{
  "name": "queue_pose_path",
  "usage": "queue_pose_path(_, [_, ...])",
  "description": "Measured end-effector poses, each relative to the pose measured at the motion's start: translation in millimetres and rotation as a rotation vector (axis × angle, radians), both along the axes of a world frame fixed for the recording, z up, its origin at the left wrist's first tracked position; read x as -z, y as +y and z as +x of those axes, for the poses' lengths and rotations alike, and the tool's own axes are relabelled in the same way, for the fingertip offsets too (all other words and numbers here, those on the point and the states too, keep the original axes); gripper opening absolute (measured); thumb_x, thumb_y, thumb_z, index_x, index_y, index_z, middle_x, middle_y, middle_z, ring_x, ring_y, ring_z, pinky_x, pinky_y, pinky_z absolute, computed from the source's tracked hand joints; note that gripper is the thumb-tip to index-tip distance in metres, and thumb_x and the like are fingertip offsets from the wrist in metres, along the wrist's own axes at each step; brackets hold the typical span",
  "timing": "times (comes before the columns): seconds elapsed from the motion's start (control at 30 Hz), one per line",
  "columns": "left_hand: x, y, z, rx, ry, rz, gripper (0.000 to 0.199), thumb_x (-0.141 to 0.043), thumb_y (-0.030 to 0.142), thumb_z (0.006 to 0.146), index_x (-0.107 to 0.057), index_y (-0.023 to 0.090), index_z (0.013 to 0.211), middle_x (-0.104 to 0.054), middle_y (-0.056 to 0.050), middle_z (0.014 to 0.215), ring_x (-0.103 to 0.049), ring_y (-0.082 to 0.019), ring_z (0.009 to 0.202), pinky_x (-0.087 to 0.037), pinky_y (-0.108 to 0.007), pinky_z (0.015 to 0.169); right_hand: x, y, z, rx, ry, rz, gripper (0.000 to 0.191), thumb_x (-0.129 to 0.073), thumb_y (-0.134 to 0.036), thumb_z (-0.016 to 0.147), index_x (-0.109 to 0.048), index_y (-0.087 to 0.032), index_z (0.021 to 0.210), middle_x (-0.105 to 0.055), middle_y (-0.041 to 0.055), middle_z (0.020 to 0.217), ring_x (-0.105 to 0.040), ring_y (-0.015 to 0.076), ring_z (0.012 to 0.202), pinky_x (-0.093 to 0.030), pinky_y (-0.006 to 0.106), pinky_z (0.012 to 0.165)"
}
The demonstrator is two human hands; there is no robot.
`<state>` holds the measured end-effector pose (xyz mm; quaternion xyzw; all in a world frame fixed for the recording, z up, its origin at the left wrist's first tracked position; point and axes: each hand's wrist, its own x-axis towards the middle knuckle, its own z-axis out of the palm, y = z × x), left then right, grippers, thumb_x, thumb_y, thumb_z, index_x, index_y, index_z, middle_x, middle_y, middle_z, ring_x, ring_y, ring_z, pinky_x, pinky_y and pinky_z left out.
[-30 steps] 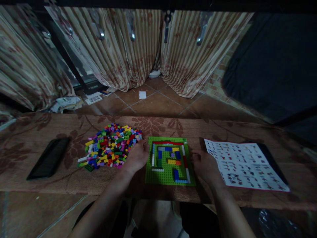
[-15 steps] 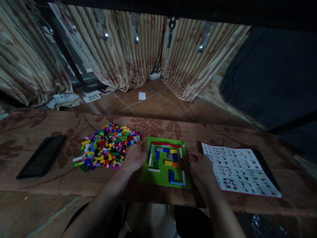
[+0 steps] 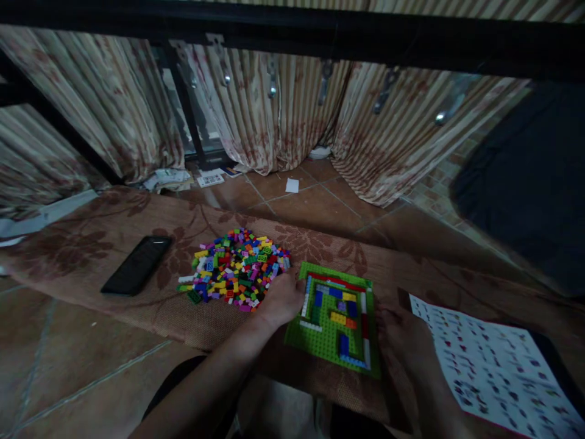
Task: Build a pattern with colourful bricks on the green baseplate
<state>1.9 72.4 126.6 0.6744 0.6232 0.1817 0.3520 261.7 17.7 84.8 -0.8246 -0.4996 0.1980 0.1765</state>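
Brown floral cloth [image 3: 183, 320] covered the counter [image 3: 86, 244] in dim light. I had the green baseplate [image 3: 313, 342] between the hands, left hand [image 3: 284, 299] and right hand [image 3: 404, 334] at opposite edges, probably to steady it; fingers were curled, but whether either gripped I couldn't tell. Loose bricks [image 3: 237, 268] crowded the left hand's outer side, likely for easy reach, with a phone [image 3: 137, 266] farther out. Right of the right hand, a printed sheet [image 3: 479, 350] limited elbow room.

The brick pile [image 3: 242, 268] stands between the left hand [image 3: 287, 296] and the phone [image 3: 136, 266].
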Motion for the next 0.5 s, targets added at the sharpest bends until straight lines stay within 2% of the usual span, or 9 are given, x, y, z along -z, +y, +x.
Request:
queue_pose_path(0.17, [0.5,-2.2,0.6,-0.023,0.021,-0.044,0.028,-0.043,0.022,0.090,-0.061,0.014,0.110,-0.071,-0.012,0.099,-0.067,-0.021,0.093,-0.050,-0.029,0.081,8.5,6.6,12.8,-0.008,0.036,-0.012,0.034,-0.047,-0.035,0.081,-0.075,-0.021,0.094,-0.075,0.0082,0.077,-0.070,0.0261,0.074,-0.050,0.034,0.066])
queue_pose_path(0.27, [-2.0,-4.8,-0.5,-0.068,0.024,-0.039,0.031,-0.043,0.023,0.090,-0.061,0.013,0.113,-0.071,-0.014,0.098,-0.067,-0.024,0.095,-0.051,-0.034,0.083,4.0,11.3,17.7,-0.012,-0.011,-0.035,0.032,-0.048,-0.036,0.080,-0.075,-0.023,0.091,-0.074,0.0084,0.074,-0.069,0.0271,0.071,-0.050,0.035,0.063])
queue_pose_path(0.33, [-5.7,-8.1,-1.5,-0.119,-0.012,0.066,0.031,-0.041,0.023,0.091,-0.061,0.015,0.113,-0.071,-0.013,0.099,-0.067,-0.024,0.095,-0.051,-0.035,0.085,-6.5,13.9,12.2,0.006,-0.120,-0.035,0.034,-0.048,-0.040,0.080,-0.075,-0.023,0.093,-0.074,0.0106,0.076,-0.068,0.0295,0.072,-0.049,0.037,0.063])
queue_pose_path(0.4, [-10.8,-14.8,0.0,-0.138,-0.104,0.267,0.032,-0.038,0.025,0.093,-0.060,0.017,0.114,-0.070,-0.011,0.103,-0.065,-0.022,0.096,-0.051,-0.035,0.088,-20.4,15.6,-3.4,0.039,-0.216,0.003,0.039,-0.045,-0.044,0.083,-0.074,-0.022,0.098,-0.074,0.0133,0.084,-0.068,0.0316,0.076,-0.049,0.039,0.064])
queue_pose_path(0.5, [-17.4,-33.3,14.3,-0.052,-0.288,0.566,0.032,-0.037,0.029,0.094,-0.060,0.019,0.115,-0.070,-0.009,0.102,-0.065,-0.020,0.095,-0.051,-0.037,0.089,-36.2,17.4,-45.1,0.006,-0.231,0.156,0.046,-0.040,-0.045,0.087,-0.071,-0.018,0.107,-0.073,0.0159,0.094,-0.068,0.0311,0.084,-0.050,0.038,0.069])
